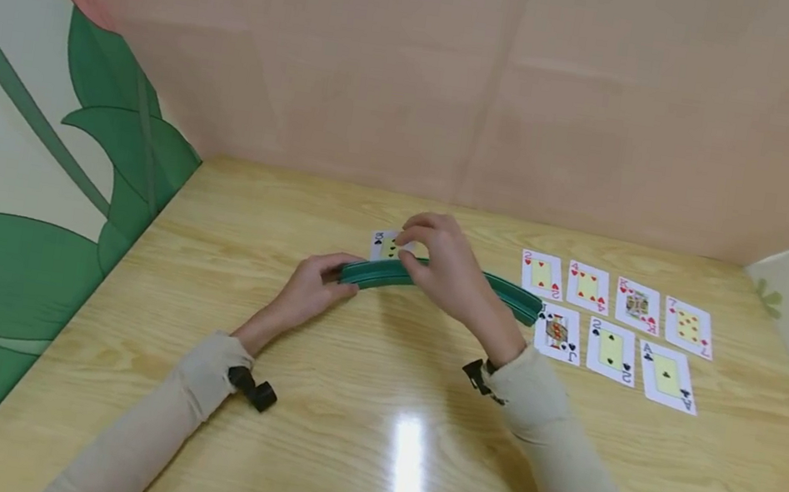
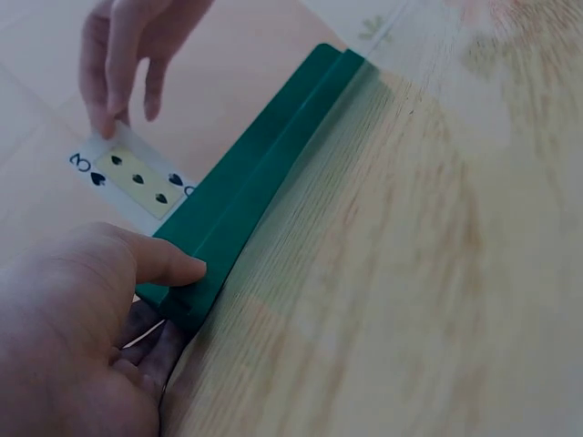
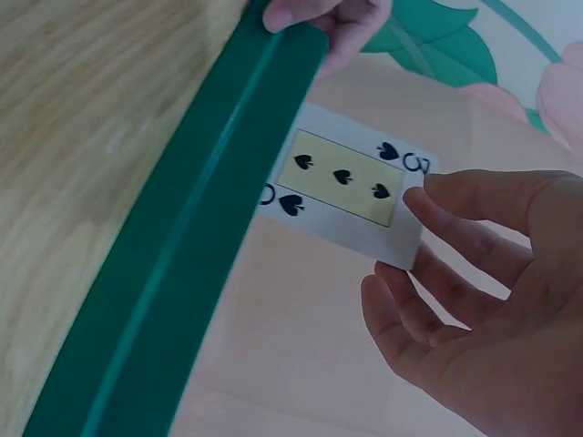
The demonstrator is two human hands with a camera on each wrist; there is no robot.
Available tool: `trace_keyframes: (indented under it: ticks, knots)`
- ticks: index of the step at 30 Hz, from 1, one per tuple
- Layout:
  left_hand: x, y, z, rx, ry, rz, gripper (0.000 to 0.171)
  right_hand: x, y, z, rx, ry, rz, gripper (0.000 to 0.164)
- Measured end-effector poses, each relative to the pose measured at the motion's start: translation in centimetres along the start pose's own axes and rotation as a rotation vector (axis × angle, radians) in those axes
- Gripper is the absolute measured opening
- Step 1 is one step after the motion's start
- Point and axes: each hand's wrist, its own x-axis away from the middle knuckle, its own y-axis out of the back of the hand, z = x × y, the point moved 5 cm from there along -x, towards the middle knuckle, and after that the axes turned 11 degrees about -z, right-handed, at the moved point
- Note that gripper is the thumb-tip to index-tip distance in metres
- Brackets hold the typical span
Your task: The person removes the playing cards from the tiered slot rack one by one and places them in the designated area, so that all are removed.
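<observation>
My left hand (image 1: 316,290) grips the left end of a curved green card holder (image 1: 509,296), its thumb on the near face and fingers beneath. A three of spades playing card (image 3: 342,177) stands at the holder near that end, its lower edge hidden by the green face. Above it is my right hand (image 1: 448,266), fingers bent loosely in an arc. In the right wrist view, fingertips (image 3: 416,196) touch the card's upper edge. From the left wrist side, a finger of the right hand (image 2: 123,55) meets the card's top corner.
Playing cards lie face up in two rows on the wooden table (image 1: 307,435), to the right. The far row includes a king (image 1: 638,305); a jack (image 1: 559,333) in the near row lies right at the holder's right end. A pink wall (image 1: 383,110) stands behind.
</observation>
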Motion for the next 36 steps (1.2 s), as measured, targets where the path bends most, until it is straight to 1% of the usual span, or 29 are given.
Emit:
trace_keyframes:
  ticks: [5,8,12,13,20,24,31,36]
  knots:
    - [0.0,0.1,-0.1,0.006,0.005,0.001,0.035,0.2,-0.7,-0.5,-0.009,-0.027,0.048,0.015]
    - [0.0,0.1,-0.1,0.009,0.005,0.004,0.035,0.3,-1.1,-0.8,-0.017,-0.029,0.076,0.016]
    - [0.2,0.1,-0.4,0.013,0.018,0.006,0.036,0.4,-1.4,-0.8,-0.019,-0.030,0.091,0.018]
    - [0.2,0.2,-0.6,0.015,0.022,0.008,0.036,0.4,-1.5,-0.8,-0.022,-0.031,0.091,0.017]
    - [1.0,0.6,-4.2,0.011,0.024,0.030,0.036,0.3,-1.2,-0.7,-0.020,-0.033,0.085,0.017]
    - [1.1,0.7,-4.5,0.016,0.021,0.026,0.036,0.4,-0.9,-0.7,-0.030,-0.048,0.052,0.017]
    - [0.9,0.6,-4.3,0.019,0.020,0.023,0.035,0.2,0.2,-0.3,-0.077,-0.033,-0.070,0.016]
    - [0.9,0.6,-4.2,0.012,0.024,0.022,0.035,0.3,1.1,-0.1,-0.076,-0.032,-0.093,0.017]
